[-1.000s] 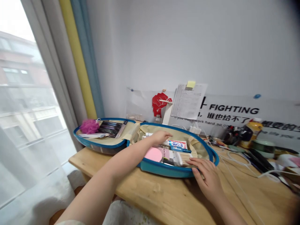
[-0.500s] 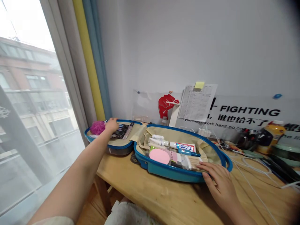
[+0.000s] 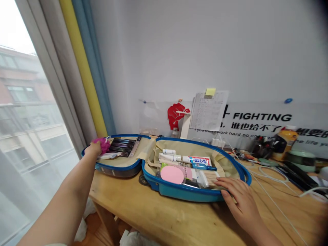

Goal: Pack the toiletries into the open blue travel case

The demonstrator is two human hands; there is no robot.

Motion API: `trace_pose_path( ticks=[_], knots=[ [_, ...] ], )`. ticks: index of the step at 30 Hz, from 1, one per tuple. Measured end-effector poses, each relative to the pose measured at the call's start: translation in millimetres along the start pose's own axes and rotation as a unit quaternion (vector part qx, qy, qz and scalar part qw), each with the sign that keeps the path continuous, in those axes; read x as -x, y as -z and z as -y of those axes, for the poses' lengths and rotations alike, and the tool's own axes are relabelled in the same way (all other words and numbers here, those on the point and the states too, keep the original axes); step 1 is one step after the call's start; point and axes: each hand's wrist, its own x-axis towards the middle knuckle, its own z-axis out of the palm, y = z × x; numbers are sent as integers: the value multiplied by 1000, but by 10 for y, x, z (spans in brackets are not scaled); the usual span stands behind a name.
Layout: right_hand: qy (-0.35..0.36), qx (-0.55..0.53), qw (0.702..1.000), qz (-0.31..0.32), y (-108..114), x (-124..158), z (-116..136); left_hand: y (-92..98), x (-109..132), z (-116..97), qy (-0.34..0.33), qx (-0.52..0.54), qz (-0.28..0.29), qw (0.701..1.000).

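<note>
The left hand (image 3: 93,149), fingers curled, touches a pink mesh bath puff (image 3: 104,145), grip unclear, in the left half of an open blue suitcase (image 3: 179,195) on a wooden desk (image 3: 153,215). The right hand (image 3: 239,198) lies open, fingertips at the suitcase's rim, with a poster (image 3: 261,117) reading "FIGHTING" beyond.

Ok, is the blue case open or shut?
Open: the blue wheeled case lies spread in two halves on the wooden desk, its beige lining and packed toiletries showing.

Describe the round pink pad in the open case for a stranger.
On the wooden desk sits an open blue case. In its right half, near the front rim, lies a round pink pad, the only pink disc, in front of the white tubes.
</note>
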Motion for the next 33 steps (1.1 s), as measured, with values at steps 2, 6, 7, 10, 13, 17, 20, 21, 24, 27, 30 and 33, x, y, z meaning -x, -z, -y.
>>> trace_pose_path(
  ticks=[2, 6, 7, 10, 13, 17, 20, 21, 24, 27, 30, 33],
  knots=[
    [-7, -3, 1000, -3, -5, 6, 4, 17, 9, -9, 30, -2, -12, 999],
    [-8, -8, 1000, -10, -8, 14, 24, 173, 24, -235, 29, 8, -55, 998],
    [-10, -9, 1000, -8, -8, 14, 31, 235, 41, -364, 7, 23, -72, 997],
    [-13, -13, 1000, -9, -3, 9, 53, 414, 198, -942, -108, 146, -109, 977],
    [-17, -17, 1000, -9, 5, 1, 73, 457, 547, -1689, -195, 289, -14, 937],
    [-18, -22, 1000, -4, 11, 1, 88, 211, 1202, -2625, -269, 337, 100, 897],
    [-15, -23, 1000, -8, 8, 7, 93, -53, 1671, -3145, -311, 360, 169, 863],
    [-15, -23, 1000, -10, 7, 8, 94, -134, 1801, -3279, -321, 365, 186, 854],
    [-15, -23, 1000, -11, 9, 8, 98, -352, 2085, -3575, -340, 371, 219, 836],
    [-12, -24, 1000, -12, 16, 3, 101, -545, 2226, -3740, -350, 368, 242, 827],
    [-12, -27, 999, -14, 17, 0, 102, -685, 2266, -3794, -370, 359, 271, 813],
    [-18, -29, 999, -8, 10, 3, 95, -731, 2256, -3764, -409, 351, 306, 785]
  ],
)
